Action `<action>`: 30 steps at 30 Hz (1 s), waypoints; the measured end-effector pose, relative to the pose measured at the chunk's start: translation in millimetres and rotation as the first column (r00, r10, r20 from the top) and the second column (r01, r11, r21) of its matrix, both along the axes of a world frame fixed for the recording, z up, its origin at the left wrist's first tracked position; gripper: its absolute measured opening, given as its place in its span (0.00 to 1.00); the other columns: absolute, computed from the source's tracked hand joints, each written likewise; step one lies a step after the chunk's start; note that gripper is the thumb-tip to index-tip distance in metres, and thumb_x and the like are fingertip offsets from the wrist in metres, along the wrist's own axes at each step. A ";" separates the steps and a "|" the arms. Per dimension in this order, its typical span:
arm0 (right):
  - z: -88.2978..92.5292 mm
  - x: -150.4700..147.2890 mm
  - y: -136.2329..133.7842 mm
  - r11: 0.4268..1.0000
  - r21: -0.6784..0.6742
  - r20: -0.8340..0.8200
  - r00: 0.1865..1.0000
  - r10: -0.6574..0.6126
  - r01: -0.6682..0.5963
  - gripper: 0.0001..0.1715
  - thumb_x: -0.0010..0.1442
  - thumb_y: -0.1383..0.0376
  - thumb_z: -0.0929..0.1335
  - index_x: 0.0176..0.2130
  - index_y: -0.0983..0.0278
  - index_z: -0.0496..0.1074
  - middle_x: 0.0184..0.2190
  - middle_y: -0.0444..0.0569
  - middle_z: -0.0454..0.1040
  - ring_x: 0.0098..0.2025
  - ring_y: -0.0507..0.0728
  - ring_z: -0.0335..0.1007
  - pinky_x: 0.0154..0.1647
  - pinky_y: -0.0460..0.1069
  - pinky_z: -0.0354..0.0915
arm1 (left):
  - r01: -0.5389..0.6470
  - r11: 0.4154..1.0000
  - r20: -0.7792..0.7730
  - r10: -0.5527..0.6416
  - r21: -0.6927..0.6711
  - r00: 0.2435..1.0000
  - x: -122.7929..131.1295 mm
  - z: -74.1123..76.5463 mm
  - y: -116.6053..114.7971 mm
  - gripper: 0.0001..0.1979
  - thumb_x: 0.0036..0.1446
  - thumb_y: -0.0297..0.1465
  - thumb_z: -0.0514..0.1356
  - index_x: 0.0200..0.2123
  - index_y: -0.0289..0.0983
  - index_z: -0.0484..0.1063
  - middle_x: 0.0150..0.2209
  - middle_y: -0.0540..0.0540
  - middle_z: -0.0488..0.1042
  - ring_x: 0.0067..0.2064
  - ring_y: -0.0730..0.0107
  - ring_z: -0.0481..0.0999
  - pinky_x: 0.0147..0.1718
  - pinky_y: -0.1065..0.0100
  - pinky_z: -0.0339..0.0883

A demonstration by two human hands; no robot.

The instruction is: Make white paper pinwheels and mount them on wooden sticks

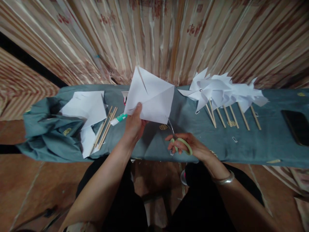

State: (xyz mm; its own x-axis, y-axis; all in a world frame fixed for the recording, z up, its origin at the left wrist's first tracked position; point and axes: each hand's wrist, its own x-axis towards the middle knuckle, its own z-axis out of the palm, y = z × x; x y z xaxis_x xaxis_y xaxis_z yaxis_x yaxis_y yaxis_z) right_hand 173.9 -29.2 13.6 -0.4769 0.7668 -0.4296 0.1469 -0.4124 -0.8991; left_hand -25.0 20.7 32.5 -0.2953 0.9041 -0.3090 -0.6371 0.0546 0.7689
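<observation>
My left hand (135, 124) pinches the lower left edge of a white sheet of paper (156, 100), thumb on top and fingers underneath. The sheet is tilted up above the cloth and has a slit running inward from its top corner, plus diagonal crease lines. In my right hand (184, 143) is a pair of scissors (182, 145) with pale green handles, fingers through the loops. Their blades point up and left, at the sheet's lower right corner. Whether the blades have entered the paper is too small to tell.
Finished paper pinwheels (217, 90) on wooden sticks lie to the right, with a dark phone (295, 127) beyond. Left are white paper sheets (87, 106), loose wooden sticks (104, 129) and a green-and-white glue tube (118, 119). A grey-green cloth (205, 145) covers the narrow table before a curtain (154, 38).
</observation>
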 end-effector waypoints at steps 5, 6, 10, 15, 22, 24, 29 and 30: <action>-2.7 -0.6 0.2 1.000 -0.006 0.007 1.000 0.004 -0.004 0.29 0.47 0.48 0.75 0.40 0.68 0.75 0.25 0.49 0.77 0.24 0.53 0.71 0.22 0.47 0.60 | 0.040 0.999 -0.026 -0.041 -0.034 0.999 4.2 -1.7 -1.7 0.10 0.63 0.27 0.57 0.47 0.40 0.73 0.40 0.47 0.79 0.45 0.65 0.80 0.38 0.68 0.76; -3.3 -0.6 0.3 1.000 -0.006 0.004 1.000 0.003 -0.003 0.29 0.47 0.48 0.75 0.40 0.68 0.75 0.25 0.49 0.77 0.24 0.53 0.71 0.21 0.47 0.60 | 0.045 0.998 -0.031 -0.046 -0.035 0.998 4.9 -2.6 -1.9 0.10 0.63 0.27 0.56 0.47 0.39 0.73 0.40 0.47 0.80 0.45 0.65 0.80 0.38 0.68 0.76; -4.8 -0.7 0.1 1.000 -0.015 0.015 1.000 0.005 -0.005 0.31 0.47 0.47 0.75 0.40 0.68 0.75 0.25 0.49 0.77 0.24 0.52 0.70 0.21 0.46 0.60 | 0.054 0.998 -0.033 -0.055 -0.033 0.998 7.1 -4.8 -3.3 0.12 0.63 0.27 0.57 0.49 0.39 0.72 0.40 0.47 0.80 0.43 0.66 0.81 0.39 0.69 0.76; -3.5 -1.1 0.7 1.000 -0.025 0.022 1.000 0.020 -0.019 0.32 0.47 0.46 0.75 0.41 0.69 0.74 0.25 0.48 0.77 0.24 0.51 0.70 0.22 0.46 0.60 | 0.073 0.996 -0.016 -0.074 -0.044 0.997 9.8 -1.1 -7.1 0.12 0.63 0.26 0.57 0.49 0.41 0.73 0.43 0.47 0.81 0.41 0.68 0.81 0.38 0.70 0.75; -2.5 -0.5 1.4 0.999 -0.036 -0.006 1.000 0.021 -0.021 0.33 0.46 0.46 0.76 0.40 0.69 0.75 0.25 0.48 0.76 0.23 0.51 0.70 0.21 0.46 0.61 | 0.096 0.993 -0.059 -0.100 -0.066 0.993 9.9 0.8 -8.0 0.12 0.65 0.26 0.54 0.48 0.42 0.73 0.46 0.47 0.80 0.42 0.69 0.81 0.33 0.74 0.74; -3.2 -0.2 1.4 0.999 -0.032 -0.008 1.000 0.017 -0.017 0.33 0.46 0.46 0.76 0.40 0.69 0.75 0.25 0.48 0.76 0.23 0.51 0.70 0.21 0.45 0.61 | 0.092 0.994 -0.068 -0.096 -0.062 0.993 9.7 0.2 -8.2 0.12 0.65 0.27 0.55 0.48 0.42 0.73 0.47 0.47 0.80 0.43 0.69 0.81 0.33 0.73 0.74; -3.8 -0.4 1.2 1.000 -0.026 0.006 1.000 0.017 -0.017 0.32 0.46 0.46 0.76 0.40 0.69 0.75 0.24 0.48 0.76 0.23 0.51 0.70 0.21 0.45 0.61 | 0.104 0.994 -0.072 -0.107 -0.040 0.992 9.7 -0.4 -8.6 0.12 0.65 0.27 0.55 0.49 0.42 0.73 0.47 0.47 0.80 0.45 0.67 0.80 0.36 0.70 0.74; -3.9 -0.5 1.2 1.000 -0.026 0.010 1.000 0.017 -0.017 0.32 0.46 0.46 0.76 0.40 0.69 0.75 0.24 0.48 0.76 0.23 0.51 0.70 0.21 0.45 0.60 | 0.106 0.994 -0.069 -0.109 -0.038 0.992 9.7 -0.5 -8.6 0.12 0.65 0.27 0.55 0.49 0.41 0.72 0.47 0.46 0.80 0.45 0.66 0.80 0.37 0.70 0.74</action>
